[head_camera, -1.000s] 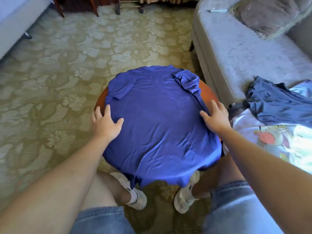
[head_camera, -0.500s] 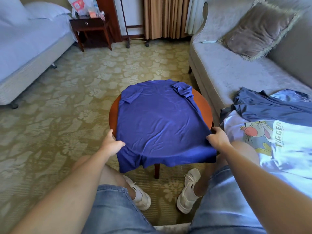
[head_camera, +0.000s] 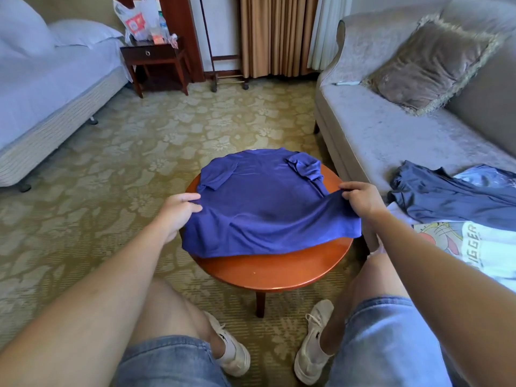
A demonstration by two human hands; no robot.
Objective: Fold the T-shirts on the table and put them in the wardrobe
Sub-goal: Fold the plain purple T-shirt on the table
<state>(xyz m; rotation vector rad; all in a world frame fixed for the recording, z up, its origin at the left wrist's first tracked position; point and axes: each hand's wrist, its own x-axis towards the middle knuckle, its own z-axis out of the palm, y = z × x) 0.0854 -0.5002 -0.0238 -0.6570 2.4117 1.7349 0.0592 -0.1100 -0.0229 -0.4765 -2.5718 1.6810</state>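
Left hand (head_camera: 178, 210), centre-left of the frame, has its thumb and curled fingers pinching the side edge of the blue T-shirt (head_camera: 259, 202). The right hand (head_camera: 360, 201), centre-right, makes the same pinch on the opposite edge. Both are raised, so the cloth between them is lifted and sags in a shallow belly.

The shirt sits mid-frame on the round wooden table (head_camera: 279, 272). Its collar end lies flat on the far side, and both sleeves are turned in on top. The near rim of the table is bare wood.

This looks like the lengthwise fold, with the lower half going up toward the collar. To do it well, both hands should travel level and at the same pace, or the fold line will run crooked. A little tension across the cloth would take out that sag before it lands.

The sleeve at the upper right of the shirt looks bunched. My guess is it needs a quick flattening, or the lump will get sealed inside the fold. The fabric looks thin and slippery, so it should be lowered onto the table and not dropped.

More work is waiting. At the right edge of the frame, a dark blue garment (head_camera: 446, 199) and a white printed T-shirt (head_camera: 480, 247) lie unfolded on the grey sofa (head_camera: 391, 141). There is no wardrobe in this view, so putting the shirts away is some way off.
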